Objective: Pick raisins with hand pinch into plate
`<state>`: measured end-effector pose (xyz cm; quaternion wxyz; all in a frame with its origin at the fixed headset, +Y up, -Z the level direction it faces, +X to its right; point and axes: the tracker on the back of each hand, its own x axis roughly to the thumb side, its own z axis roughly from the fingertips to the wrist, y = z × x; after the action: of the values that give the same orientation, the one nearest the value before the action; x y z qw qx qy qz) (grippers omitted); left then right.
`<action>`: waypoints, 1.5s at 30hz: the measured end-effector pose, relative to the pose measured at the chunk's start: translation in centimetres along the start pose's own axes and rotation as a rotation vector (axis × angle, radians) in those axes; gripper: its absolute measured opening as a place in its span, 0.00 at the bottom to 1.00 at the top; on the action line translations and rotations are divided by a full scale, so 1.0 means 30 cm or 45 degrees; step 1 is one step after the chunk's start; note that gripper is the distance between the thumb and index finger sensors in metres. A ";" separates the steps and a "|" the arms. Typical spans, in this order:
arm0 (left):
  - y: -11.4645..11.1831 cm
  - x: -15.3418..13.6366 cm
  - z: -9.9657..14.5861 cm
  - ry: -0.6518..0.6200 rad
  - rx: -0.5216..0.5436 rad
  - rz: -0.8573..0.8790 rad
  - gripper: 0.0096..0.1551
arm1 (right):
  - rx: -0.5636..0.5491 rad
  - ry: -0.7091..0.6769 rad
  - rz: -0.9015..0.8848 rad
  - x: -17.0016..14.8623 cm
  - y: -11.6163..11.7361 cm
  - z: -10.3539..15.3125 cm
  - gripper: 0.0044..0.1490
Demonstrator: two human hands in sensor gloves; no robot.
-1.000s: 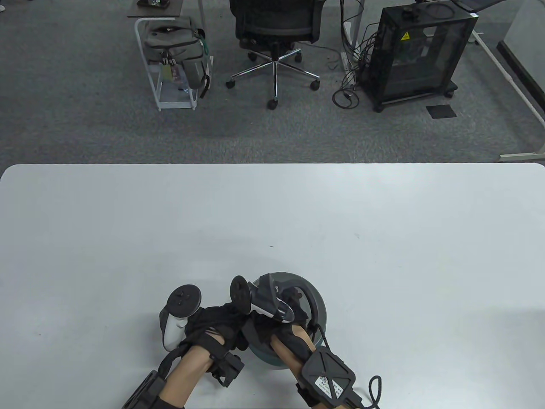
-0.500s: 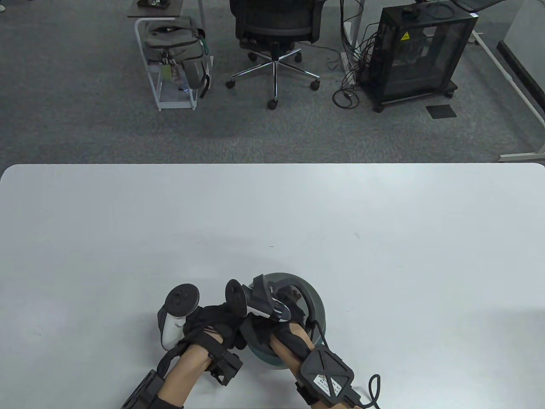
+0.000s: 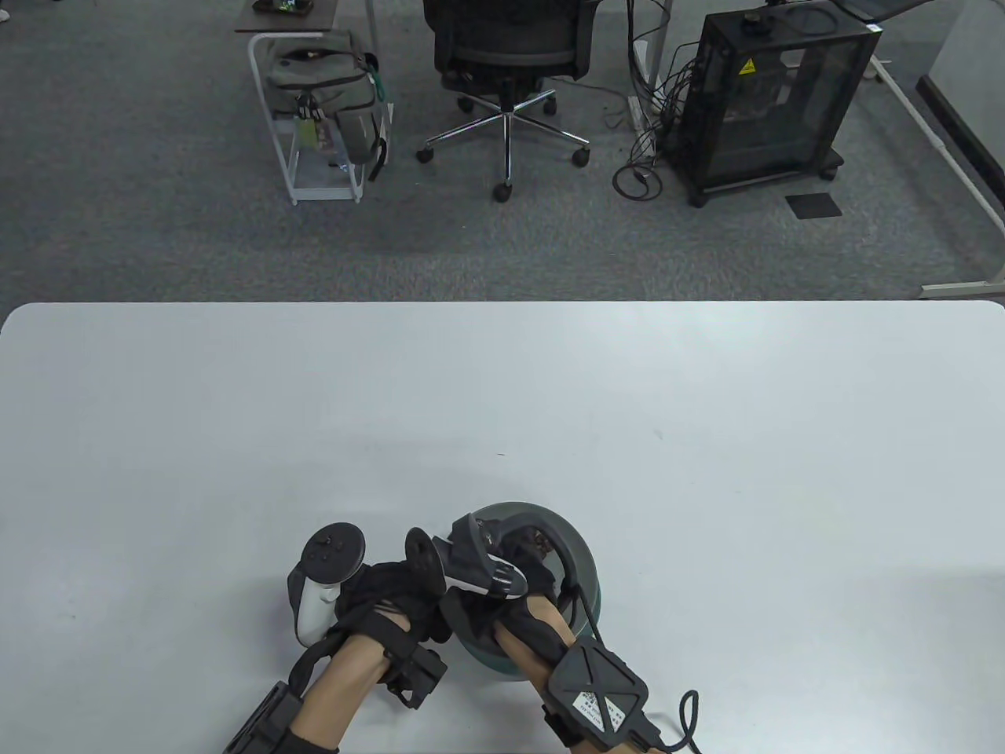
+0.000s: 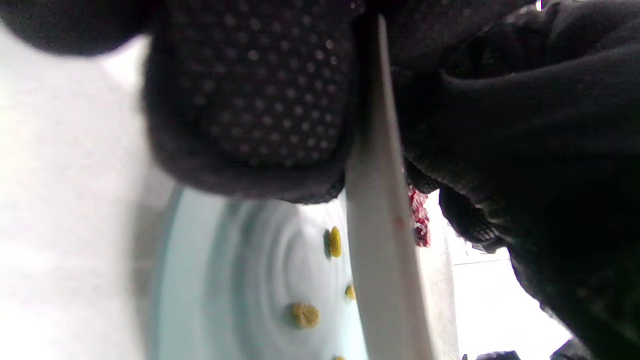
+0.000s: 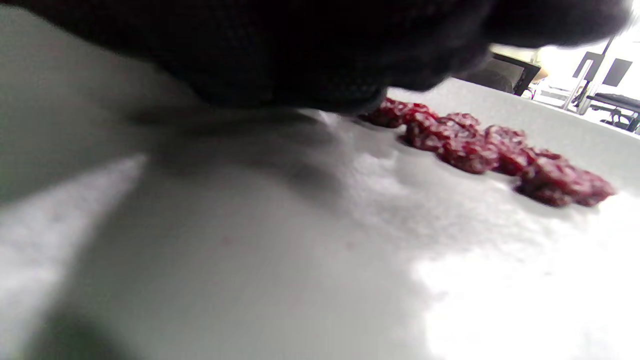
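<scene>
A grey-green bowl (image 3: 585, 561) stands near the table's front edge. My left hand (image 3: 416, 601) grips its left rim; in the left wrist view the white rim (image 4: 382, 250) sits between my dotted finger pads (image 4: 260, 100) and the rest of the glove. Under that hand lies a pale plate (image 4: 225, 280) with a few yellow raisins (image 4: 305, 315). My right hand (image 3: 538, 561) reaches down into the bowl. In the right wrist view its glove (image 5: 300, 50) hangs just over a row of red raisins (image 5: 475, 150) on the bowl's white floor. Whether it pinches one is hidden.
The white table (image 3: 707, 440) stretches far and to both sides of the bowl. A cable (image 3: 683, 722) trails from my right wrist unit at the front edge. Beyond the table stand an office chair (image 3: 506, 55), a trolley with a bag (image 3: 322, 86) and a black cabinet (image 3: 765, 94).
My right hand and its tracker have shifted a little left and toward me inside the bowl. My left hand has stayed on the rim.
</scene>
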<state>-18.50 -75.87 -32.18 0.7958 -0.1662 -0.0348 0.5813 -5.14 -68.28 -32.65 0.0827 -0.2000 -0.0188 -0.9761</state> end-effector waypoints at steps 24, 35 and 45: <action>0.146 -0.035 0.003 0.072 0.211 0.142 0.29 | -0.204 -0.020 -0.299 -0.088 -0.144 0.121 0.31; 0.258 -0.072 0.012 0.107 0.368 0.251 0.30 | -0.063 0.017 -0.282 -0.160 -0.067 0.110 0.31; 0.328 -0.102 0.020 0.137 0.491 0.263 0.30 | 0.076 -0.003 -0.255 -0.135 0.054 0.087 0.30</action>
<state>-28.63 -75.94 -34.19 0.7497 -0.0445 0.1367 0.6460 -0.18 -69.08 -31.84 -0.0093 -0.1956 -0.0680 -0.9783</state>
